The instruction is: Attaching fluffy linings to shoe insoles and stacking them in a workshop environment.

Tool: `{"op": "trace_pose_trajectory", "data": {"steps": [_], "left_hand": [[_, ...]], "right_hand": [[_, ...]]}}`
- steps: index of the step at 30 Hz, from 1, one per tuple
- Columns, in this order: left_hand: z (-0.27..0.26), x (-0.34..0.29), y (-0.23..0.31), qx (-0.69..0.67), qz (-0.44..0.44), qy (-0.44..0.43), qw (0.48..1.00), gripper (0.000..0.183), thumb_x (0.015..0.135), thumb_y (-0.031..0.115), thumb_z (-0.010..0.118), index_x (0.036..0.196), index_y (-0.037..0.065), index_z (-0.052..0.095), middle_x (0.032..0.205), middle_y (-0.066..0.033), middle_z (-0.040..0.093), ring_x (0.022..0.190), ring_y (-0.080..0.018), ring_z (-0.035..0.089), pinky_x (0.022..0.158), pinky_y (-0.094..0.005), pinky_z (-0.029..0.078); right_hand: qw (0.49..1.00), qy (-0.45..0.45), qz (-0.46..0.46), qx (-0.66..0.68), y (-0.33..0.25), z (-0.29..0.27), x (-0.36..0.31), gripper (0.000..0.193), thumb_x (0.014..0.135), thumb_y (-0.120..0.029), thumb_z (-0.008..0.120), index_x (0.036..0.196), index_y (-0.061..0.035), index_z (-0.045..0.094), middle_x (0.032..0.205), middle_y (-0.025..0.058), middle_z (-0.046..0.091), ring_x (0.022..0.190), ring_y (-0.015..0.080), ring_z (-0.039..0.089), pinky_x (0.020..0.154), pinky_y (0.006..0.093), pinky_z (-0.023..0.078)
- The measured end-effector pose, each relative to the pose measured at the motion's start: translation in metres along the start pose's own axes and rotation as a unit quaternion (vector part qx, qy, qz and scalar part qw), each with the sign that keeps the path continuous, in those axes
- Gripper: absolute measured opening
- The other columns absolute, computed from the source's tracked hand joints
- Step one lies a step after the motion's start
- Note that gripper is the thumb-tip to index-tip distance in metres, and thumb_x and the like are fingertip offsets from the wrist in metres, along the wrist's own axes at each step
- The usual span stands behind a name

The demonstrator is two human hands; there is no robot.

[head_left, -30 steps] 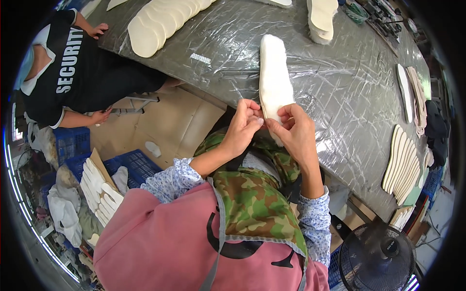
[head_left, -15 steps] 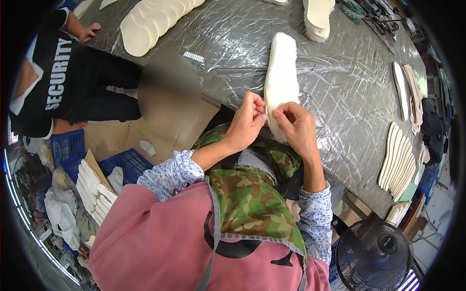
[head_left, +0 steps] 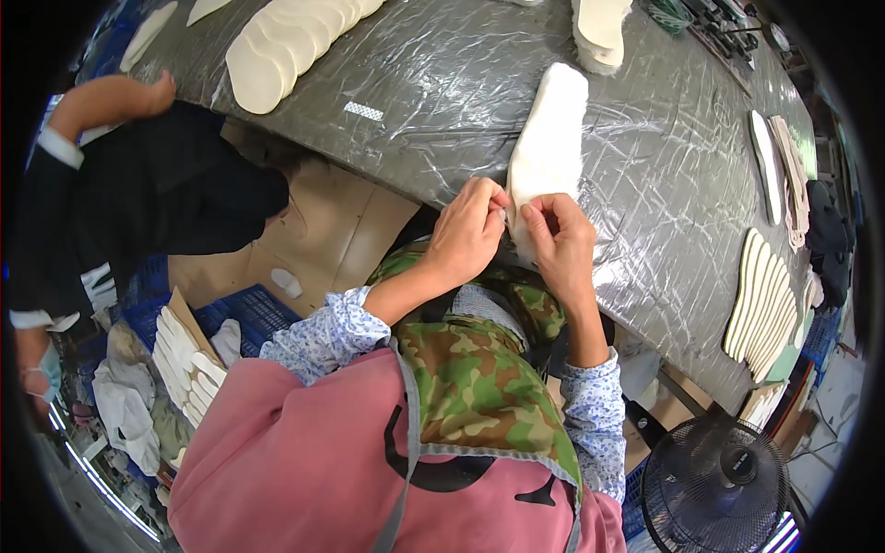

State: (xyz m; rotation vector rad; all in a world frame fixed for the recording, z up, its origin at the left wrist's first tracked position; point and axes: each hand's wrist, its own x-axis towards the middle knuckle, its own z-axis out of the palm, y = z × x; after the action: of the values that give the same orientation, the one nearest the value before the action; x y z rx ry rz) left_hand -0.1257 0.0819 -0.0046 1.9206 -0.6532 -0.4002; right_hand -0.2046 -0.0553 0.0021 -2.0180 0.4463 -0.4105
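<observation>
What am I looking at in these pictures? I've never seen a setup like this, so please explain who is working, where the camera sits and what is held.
There is no machine here: a person works bare-handed. The view is from a wide camera on their head, looking down, so straight edges bend.

The right hand holds the near part of a fluffy white insole. The left hand has its fingertips at the insole's left edge; what exactly they grip is too small to tell.

On the shiny table lie overlapping cream insoles at upper left and a fanned row at right. The person in black at left is someone else.
</observation>
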Motion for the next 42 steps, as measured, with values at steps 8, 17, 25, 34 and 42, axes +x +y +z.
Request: {"op": "trace_pose_trajectory", "data": {"steps": [8, 17, 25, 34, 42], "left_hand": [[0.002, 0.008, 0.002, -0.013, -0.055, -0.03, 0.998, 0.013, 0.089, 0.012, 0.057, 0.093, -0.001, 0.053, 0.09, -0.0179, 0.059, 0.084, -0.0372, 0.058, 0.074, -0.0453, 0.046], [0.011, 0.007, -0.012, 0.065, -0.039, 0.009, 0.997, 0.011, 0.092, 0.009, 0.057, 0.091, 0.0, 0.05, 0.086, -0.0099, 0.053, 0.068, -0.0211, 0.06, 0.063, -0.0344, 0.048], [0.003, 0.01, -0.017, -0.059, -0.092, -0.028, 0.994, 0.008, 0.093, 0.004, 0.054, 0.091, -0.002, 0.049, 0.095, -0.0076, 0.047, 0.067, -0.0151, 0.06, 0.058, -0.0275, 0.051], [-0.004, 0.011, -0.011, -0.198, -0.16, -0.076, 0.964, 0.01, 0.093, 0.007, 0.056, 0.088, 0.0, 0.049, 0.09, -0.006, 0.056, 0.068, -0.0122, 0.059, 0.061, -0.0266, 0.05], [-0.002, 0.013, -0.004, -0.161, -0.176, -0.02, 0.971, 0.014, 0.092, 0.007, 0.056, 0.083, -0.001, 0.05, 0.092, -0.0071, 0.052, 0.066, -0.0126, 0.058, 0.058, -0.0271, 0.049]], "right_hand": [[0.994, 0.014, -0.078, -0.071, 0.004, 0.009, -0.004, 0.008, 0.086, -0.007, 0.067, 0.089, -0.0015, 0.061, 0.079, 0.0129, 0.06, 0.063, 0.0272, 0.06, 0.058, 0.0354, 0.048], [0.989, 0.107, 0.082, -0.055, 0.019, -0.041, 0.004, 0.024, 0.09, -0.01, 0.063, 0.111, 0.0032, 0.065, 0.087, 0.0094, 0.068, 0.065, 0.012, 0.06, 0.06, 0.0278, 0.05], [0.949, 0.043, 0.23, 0.21, 0.019, -0.02, -0.009, 0.036, 0.095, -0.025, 0.063, 0.113, 0.0064, 0.065, 0.08, 0.0051, 0.066, 0.067, 0.0094, 0.059, 0.06, 0.0235, 0.05], [0.951, -0.009, 0.236, 0.2, 0.021, -0.02, 0.002, 0.025, 0.096, -0.02, 0.06, 0.1, 0.0039, 0.068, 0.073, -0.0005, 0.062, 0.061, 0.0041, 0.053, 0.054, 0.0211, 0.046], [0.944, 0.056, 0.211, 0.247, 0.025, -0.005, -0.007, 0.018, 0.095, -0.016, 0.062, 0.091, 0.0017, 0.066, 0.07, -0.0032, 0.06, 0.059, 0.002, 0.049, 0.052, 0.0191, 0.038]]}}
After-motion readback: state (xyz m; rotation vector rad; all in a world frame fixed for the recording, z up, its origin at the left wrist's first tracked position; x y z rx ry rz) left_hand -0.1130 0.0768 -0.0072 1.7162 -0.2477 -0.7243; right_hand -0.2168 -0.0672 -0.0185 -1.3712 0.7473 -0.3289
